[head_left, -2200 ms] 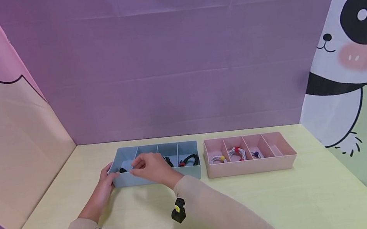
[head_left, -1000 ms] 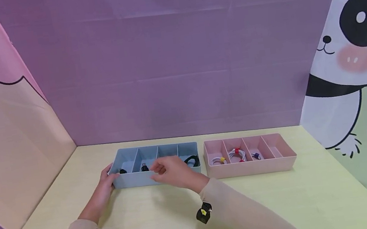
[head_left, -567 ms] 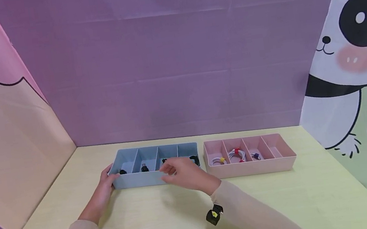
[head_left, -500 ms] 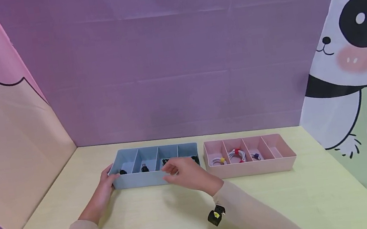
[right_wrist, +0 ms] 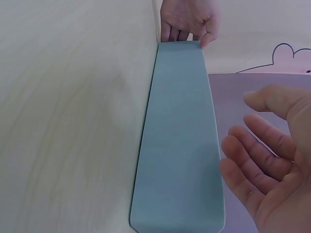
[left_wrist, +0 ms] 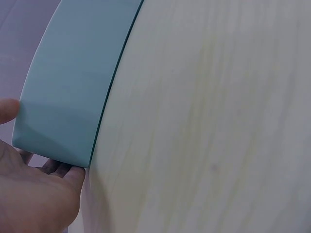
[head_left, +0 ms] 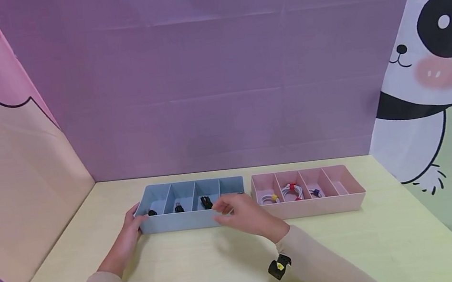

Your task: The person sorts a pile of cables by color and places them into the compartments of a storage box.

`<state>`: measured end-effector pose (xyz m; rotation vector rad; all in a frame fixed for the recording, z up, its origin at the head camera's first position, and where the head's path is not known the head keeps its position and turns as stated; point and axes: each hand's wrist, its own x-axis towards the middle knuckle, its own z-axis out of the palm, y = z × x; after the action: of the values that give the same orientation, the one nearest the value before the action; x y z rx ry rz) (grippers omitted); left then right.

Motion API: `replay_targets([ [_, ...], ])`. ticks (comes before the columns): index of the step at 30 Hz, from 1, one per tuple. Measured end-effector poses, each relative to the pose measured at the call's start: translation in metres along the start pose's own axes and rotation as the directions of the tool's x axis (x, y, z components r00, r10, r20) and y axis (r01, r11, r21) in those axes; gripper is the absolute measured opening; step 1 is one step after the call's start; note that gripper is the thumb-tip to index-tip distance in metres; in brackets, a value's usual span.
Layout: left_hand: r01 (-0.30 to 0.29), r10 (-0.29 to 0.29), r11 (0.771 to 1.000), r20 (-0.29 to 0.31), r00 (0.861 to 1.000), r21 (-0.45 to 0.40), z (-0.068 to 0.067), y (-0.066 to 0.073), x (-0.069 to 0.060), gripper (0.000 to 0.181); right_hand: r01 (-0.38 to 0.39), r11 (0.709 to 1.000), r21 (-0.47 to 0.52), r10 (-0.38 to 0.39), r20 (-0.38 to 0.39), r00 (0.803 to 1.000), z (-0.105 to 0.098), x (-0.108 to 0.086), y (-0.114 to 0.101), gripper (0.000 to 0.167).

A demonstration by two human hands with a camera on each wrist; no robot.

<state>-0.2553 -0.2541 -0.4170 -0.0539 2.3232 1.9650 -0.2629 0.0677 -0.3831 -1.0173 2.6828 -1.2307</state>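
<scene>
My left hand [head_left: 127, 232] grips the left end of a blue divided box [head_left: 176, 222], thumb at the rim and fingers at the end wall, as the left wrist view shows. Over the box's right part hovers my right hand [head_left: 245, 213], holding nothing, its fingers loosely curved and spread from the thumb. Inside the compartments are a small black item [head_left: 152, 213], a black cable with a metal plug [head_left: 179, 208] and a bundled black cable [head_left: 206, 202]. My right hand hides most of the rightmost compartment.
A pink divided box [head_left: 311, 206] stands just right of the blue one. It holds coiled white cables with a yellow tie [head_left: 275, 198], a red tie [head_left: 291, 186] and a dark blue tie [head_left: 315, 192]. A purple backdrop [head_left: 218, 89] rises behind the table.
My right hand has moved rightward along the blue box, from the left compartments to the rightmost one, uncovering the black cables in the middle. My left hand stays on the box's end.
</scene>
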Motion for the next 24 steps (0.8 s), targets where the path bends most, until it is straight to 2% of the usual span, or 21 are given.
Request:
replay_targets([
  [4,-0.008,0.008,1.000,0.001,1.000,0.001,0.000,-0.001,0.000,0.069,-0.016,1.000,0.001,0.016,-0.006,1.000,-0.003,-0.008,0.005,0.028],
  [13,0.005,-0.005,1.000,-0.002,1.000,-0.002,-0.001,-0.001,0.001,0.070,0.000,1.000,-0.024,0.000,-0.012,1.000,-0.006,-0.026,0.017,0.027],
  [17,-0.006,0.006,1.000,0.000,1.000,-0.026,0.000,-0.001,0.001,0.070,0.001,0.999,-0.035,-0.002,-0.038,0.999,-0.012,-0.033,0.021,0.025],
  [24,-0.011,0.011,1.000,0.001,1.000,-0.014,-0.001,-0.001,-0.001,0.069,0.009,0.998,-0.057,-0.015,-0.100,0.995,-0.024,-0.044,0.030,0.021],
])
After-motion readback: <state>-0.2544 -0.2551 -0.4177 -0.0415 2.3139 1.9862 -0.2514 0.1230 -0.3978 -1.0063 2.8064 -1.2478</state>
